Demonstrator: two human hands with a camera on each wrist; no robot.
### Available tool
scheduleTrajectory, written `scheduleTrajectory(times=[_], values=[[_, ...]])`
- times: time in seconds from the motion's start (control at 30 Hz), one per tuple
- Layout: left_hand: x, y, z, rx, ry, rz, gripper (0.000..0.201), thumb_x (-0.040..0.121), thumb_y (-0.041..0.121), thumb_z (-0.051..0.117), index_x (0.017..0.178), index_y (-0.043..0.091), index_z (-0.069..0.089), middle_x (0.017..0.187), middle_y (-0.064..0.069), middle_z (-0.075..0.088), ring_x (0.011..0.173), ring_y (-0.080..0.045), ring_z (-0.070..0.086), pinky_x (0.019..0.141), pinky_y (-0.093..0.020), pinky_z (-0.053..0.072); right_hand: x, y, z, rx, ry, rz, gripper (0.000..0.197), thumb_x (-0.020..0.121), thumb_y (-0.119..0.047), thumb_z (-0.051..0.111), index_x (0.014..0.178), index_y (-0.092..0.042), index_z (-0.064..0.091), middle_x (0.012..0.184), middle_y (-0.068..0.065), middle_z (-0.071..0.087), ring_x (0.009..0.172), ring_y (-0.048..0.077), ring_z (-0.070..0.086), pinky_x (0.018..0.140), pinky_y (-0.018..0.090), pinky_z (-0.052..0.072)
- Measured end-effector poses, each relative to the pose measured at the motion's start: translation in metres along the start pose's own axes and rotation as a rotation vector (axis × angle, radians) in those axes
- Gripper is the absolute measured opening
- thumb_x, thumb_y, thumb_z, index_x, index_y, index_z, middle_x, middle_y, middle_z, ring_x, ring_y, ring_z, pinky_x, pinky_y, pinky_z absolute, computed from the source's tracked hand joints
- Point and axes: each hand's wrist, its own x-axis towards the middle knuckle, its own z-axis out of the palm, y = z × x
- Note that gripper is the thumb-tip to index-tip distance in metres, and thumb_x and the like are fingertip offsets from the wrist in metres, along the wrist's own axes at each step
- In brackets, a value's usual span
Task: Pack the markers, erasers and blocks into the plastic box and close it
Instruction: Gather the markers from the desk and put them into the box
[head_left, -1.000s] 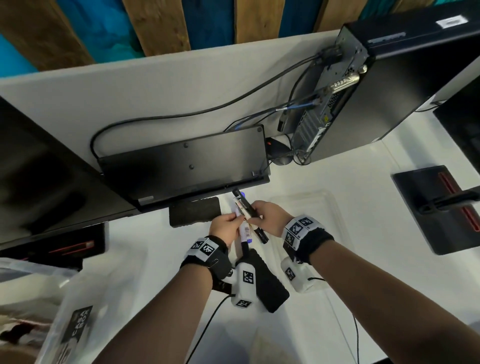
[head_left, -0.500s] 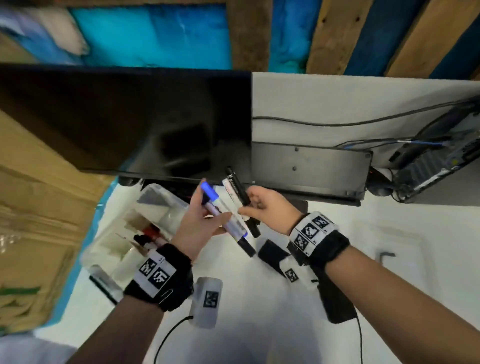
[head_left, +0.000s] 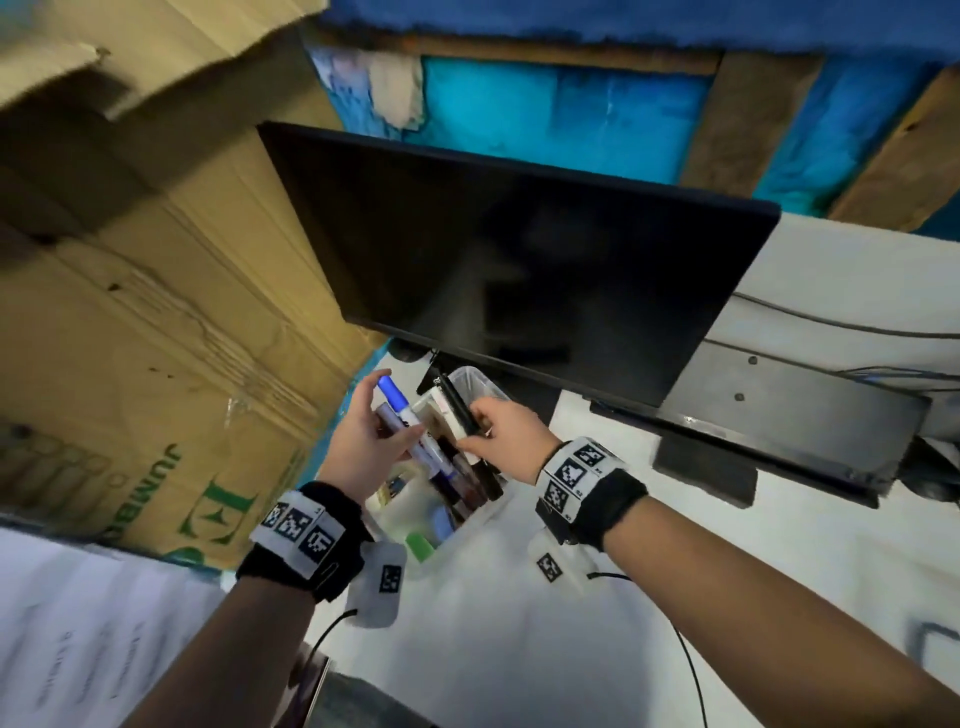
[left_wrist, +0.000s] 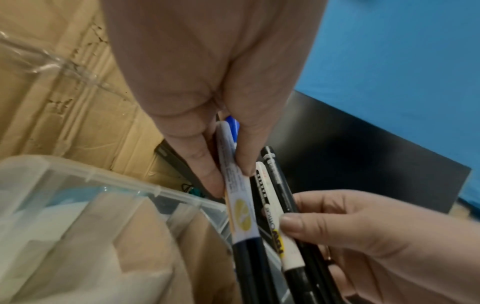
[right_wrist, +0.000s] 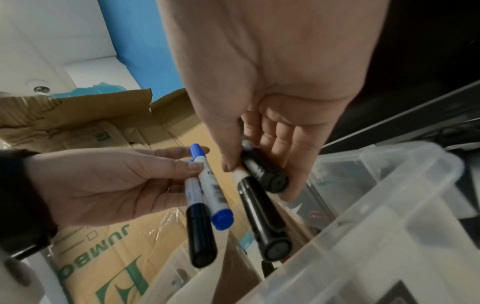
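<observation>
The left hand (head_left: 363, 447) grips two markers, one blue-capped (right_wrist: 207, 189) and one black-capped (right_wrist: 198, 222). The right hand (head_left: 498, 434) at its 3 o'clock clasps two black markers (right_wrist: 259, 207) between thumb and fingers (right_wrist: 293, 156). Both pairs are held above the open plastic box (right_wrist: 389, 205) on the white counter (head_left: 519, 649); a cardboard carton (head_left: 156, 312) stands at 9 o'clock.

Ahead of me: a dark monitor (head_left: 509, 270), screen blank, standing on the white surface (head_left: 519, 623). To my left, stacked cardboard cartons (head_left: 145, 312) with green print. Behind, a blue wall with wooden planks (head_left: 737, 130). At right, a flat black device (head_left: 795, 405) and trailing cables (head_left: 831, 325).
</observation>
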Motion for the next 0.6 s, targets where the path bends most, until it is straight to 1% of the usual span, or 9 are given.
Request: scheduleTrajectory(times=[0.03, 0.1, 0.17, 0.23, 0.3, 0.37, 0.43, 0.5, 0.6], values=[[0.003, -0.004, 0.001, 0.035, 0.001, -0.010, 0.062, 0.082, 0.012, 0.070, 0.130, 0.031, 0.036, 0.085, -0.032, 0.063, 0.077, -0.040, 0.068, 0.072, -0.044, 0.061, 0.003, 0.000, 0.003, -0.015, -0.014, 0.025, 0.023, 0.084, -0.024, 0.066, 0.104, -0.015, 0.061, 0.093, 0.004, 0.068, 0.079, 0.015, 0.058, 0.075, 0.031, 0.049], [0.010, -0.010, 0.006, 0.068, 0.009, -0.005, 0.056, 0.080, 0.015, 0.072, 0.126, 0.025, 0.042, 0.087, -0.021, 0.067, 0.080, -0.033, 0.069, 0.076, -0.048, 0.059, 0.008, 0.001, 0.008, -0.046, -0.033, 0.070, 0.022, 0.084, -0.024, 0.067, 0.103, -0.017, 0.061, 0.081, -0.004, 0.063, 0.077, 0.014, 0.056, 0.071, 0.029, 0.045], [0.016, -0.014, 0.013, 0.122, 0.027, 0.010, 0.046, 0.078, 0.018, 0.073, 0.119, 0.019, 0.050, 0.089, -0.009, 0.067, 0.084, -0.028, 0.067, 0.079, -0.043, 0.057, 0.011, 0.002, 0.013, -0.088, -0.046, 0.104, 0.020, 0.083, -0.025, 0.068, 0.099, -0.016, 0.062, 0.078, -0.004, 0.062, 0.076, 0.016, 0.056, 0.069, 0.027, 0.040], [0.020, -0.016, 0.019, 0.206, 0.032, 0.005, 0.038, 0.079, 0.016, 0.071, 0.113, 0.014, 0.055, 0.084, -0.004, 0.064, 0.080, -0.024, 0.062, 0.071, -0.033, 0.050, 0.014, 0.001, 0.017, -0.126, -0.050, 0.132, 0.020, 0.082, -0.026, 0.069, 0.096, -0.015, 0.062, 0.082, 0.002, 0.066, 0.077, 0.019, 0.059, 0.068, 0.028, 0.040], [0.022, -0.017, 0.021, 0.247, 0.006, -0.020, 0.036, 0.079, 0.014, 0.069, 0.112, 0.011, 0.057, 0.083, -0.004, 0.061, 0.078, -0.023, 0.059, 0.068, -0.031, 0.046, 0.017, -0.002, 0.022, -0.128, -0.048, 0.146, 0.019, 0.082, -0.025, 0.068, 0.096, -0.014, 0.062, 0.081, 0.003, 0.064, 0.078, 0.020, 0.060, 0.068, 0.029, 0.042], [0.024, -0.018, 0.021, 0.297, -0.034, -0.039, 0.036, 0.078, 0.015, 0.070, 0.111, 0.010, 0.058, 0.085, -0.006, 0.062, 0.082, -0.026, 0.060, 0.071, -0.032, 0.048, 0.020, -0.006, 0.025, -0.127, -0.039, 0.145, 0.022, 0.083, -0.023, 0.067, 0.103, -0.014, 0.062, 0.089, 0.006, 0.069, 0.084, 0.023, 0.064, 0.071, 0.030, 0.046], [0.027, -0.020, 0.021, 0.359, -0.073, -0.025, 0.031, 0.078, 0.017, 0.070, 0.106, 0.008, 0.061, 0.085, -0.006, 0.063, 0.084, -0.027, 0.060, 0.071, -0.030, 0.044, 0.022, -0.009, 0.027, -0.163, -0.019, 0.134, 0.024, 0.085, -0.022, 0.064, 0.108, -0.015, 0.062, 0.097, 0.007, 0.071, 0.090, 0.024, 0.065, 0.074, 0.030, 0.048], [0.029, -0.020, 0.020, 0.443, -0.082, -0.005, 0.029, 0.080, 0.023, 0.068, 0.104, 0.007, 0.064, 0.092, -0.008, 0.064, 0.086, -0.026, 0.059, 0.073, -0.028, 0.041, 0.024, -0.009, 0.029, -0.212, -0.018, 0.136, 0.023, 0.086, -0.023, 0.063, 0.107, -0.014, 0.062, 0.098, 0.007, 0.071, 0.091, 0.026, 0.065, 0.074, 0.031, 0.049], [0.033, -0.025, 0.014, 0.541, 0.000, -0.006, 0.043, 0.083, 0.035, 0.062, 0.120, 0.013, 0.061, 0.119, -0.017, 0.056, 0.107, -0.035, 0.055, 0.092, -0.038, 0.045, 0.026, -0.009, 0.033, -0.298, -0.050, 0.141, 0.027, 0.085, -0.023, 0.063, 0.110, -0.014, 0.062, 0.109, 0.009, 0.065, 0.099, 0.028, 0.063, 0.082, 0.036, 0.052]])
